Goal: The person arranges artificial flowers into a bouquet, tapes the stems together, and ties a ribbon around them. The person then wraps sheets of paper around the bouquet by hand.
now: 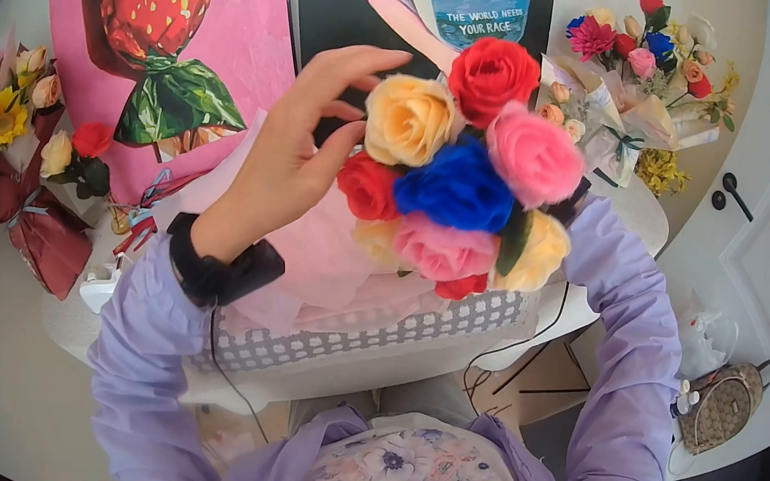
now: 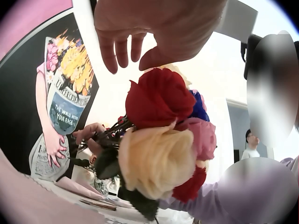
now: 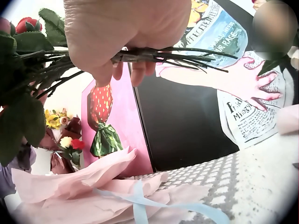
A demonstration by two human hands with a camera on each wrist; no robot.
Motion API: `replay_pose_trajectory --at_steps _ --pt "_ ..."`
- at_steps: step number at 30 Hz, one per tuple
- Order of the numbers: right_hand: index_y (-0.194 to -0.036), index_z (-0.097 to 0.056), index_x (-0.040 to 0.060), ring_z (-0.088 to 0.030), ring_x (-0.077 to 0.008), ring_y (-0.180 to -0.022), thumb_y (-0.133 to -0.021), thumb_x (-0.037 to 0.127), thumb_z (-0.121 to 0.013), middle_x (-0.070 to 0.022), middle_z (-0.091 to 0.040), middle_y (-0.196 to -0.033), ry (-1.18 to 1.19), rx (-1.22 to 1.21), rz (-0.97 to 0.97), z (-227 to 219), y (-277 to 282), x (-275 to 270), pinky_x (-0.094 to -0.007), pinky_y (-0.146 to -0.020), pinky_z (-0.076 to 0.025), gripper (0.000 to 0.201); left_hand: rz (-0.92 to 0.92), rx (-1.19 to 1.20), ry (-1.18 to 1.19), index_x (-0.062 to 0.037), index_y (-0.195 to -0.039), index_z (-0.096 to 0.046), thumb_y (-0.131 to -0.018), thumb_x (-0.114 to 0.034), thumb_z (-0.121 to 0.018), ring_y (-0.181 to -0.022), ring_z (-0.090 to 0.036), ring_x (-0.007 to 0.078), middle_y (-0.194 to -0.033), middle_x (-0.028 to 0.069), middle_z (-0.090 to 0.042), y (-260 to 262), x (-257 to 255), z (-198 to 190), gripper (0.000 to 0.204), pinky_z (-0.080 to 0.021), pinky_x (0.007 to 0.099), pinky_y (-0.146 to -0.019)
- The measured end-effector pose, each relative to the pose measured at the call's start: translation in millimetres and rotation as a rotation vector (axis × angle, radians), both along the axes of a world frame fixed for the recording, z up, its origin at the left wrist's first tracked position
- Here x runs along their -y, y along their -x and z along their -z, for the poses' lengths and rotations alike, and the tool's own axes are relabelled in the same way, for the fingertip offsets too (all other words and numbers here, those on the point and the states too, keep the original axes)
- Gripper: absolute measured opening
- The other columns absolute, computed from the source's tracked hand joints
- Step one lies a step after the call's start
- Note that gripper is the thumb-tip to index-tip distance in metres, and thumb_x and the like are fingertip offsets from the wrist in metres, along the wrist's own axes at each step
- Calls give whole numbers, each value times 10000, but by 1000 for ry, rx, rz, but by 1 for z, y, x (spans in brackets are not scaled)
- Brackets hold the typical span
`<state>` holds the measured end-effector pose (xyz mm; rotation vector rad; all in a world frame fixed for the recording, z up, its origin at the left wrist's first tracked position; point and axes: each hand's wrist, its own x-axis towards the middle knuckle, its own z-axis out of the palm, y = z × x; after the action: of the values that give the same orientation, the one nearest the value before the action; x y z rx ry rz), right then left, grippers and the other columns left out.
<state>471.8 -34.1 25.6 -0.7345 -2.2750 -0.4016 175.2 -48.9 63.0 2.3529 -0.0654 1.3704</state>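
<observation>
A bunch of fabric roses, with a blue rose (image 1: 457,184) in the middle and red, pink and cream ones round it, is held above the table in the head view. My right hand (image 3: 126,35) grips the dark stems (image 3: 187,57), whose ends stick out past the fingers; in the head view the flowers hide it. My left hand (image 1: 296,135) is at the left side of the blooms, fingers spread and slightly bent, holding nothing. In the left wrist view, the left hand (image 2: 159,32) is above a red rose (image 2: 159,98); contact cannot be told.
Pink wrapping paper (image 3: 84,191) with a light blue ribbon (image 3: 140,205) lies on the patterned tablecloth (image 1: 291,350). Two pictures stand behind. Wrapped bouquets are at the left (image 1: 37,231) and back right (image 1: 618,126). A cable hangs over the table's front edge.
</observation>
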Motion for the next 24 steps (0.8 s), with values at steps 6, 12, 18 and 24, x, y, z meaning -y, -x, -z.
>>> replay_pose_trajectory --at_steps 6,12,18,24 --pt "-1108 -489 51 -508 -306 -1016 -714 268 -618 -156 -531 -1089 86 4 20 -9 33 -22 -364 -875 -392 468 -49 7 -244 -102 -1146 -507 -718 75 -499 -1067 -481 205 -1146 73 -497 -12 -4 -16 463 -426 282 -809" --pt "-1098 -489 51 -516 -303 -1000 -711 275 -619 -153 -538 -1072 136 -3 76 -43 31 -38 -362 -862 -399 466 -103 126 -137 -14 -868 -597 -804 -48 -540 -843 -573 148 -943 49 -590 -20 -22 -28 92 -441 262 -738" --pt "-1089 -488 51 -525 -300 -985 -709 281 -621 -151 -544 -1055 191 -17 129 -26 17 4 -360 -849 -405 464 -45 142 -70 -74 -1012 -555 -757 -127 -624 -1054 -482 206 -1151 92 -495 -18 -12 -24 269 -379 339 -882" --pt "-1080 -488 50 -533 -297 -969 -706 288 -622 -148 -551 -1038 265 -22 164 -26 16 2 -358 -836 -411 463 -39 15 -407 -89 -1064 -531 -645 -203 -723 -1181 -358 318 -1288 172 -346 -20 10 -14 475 -284 395 -981"
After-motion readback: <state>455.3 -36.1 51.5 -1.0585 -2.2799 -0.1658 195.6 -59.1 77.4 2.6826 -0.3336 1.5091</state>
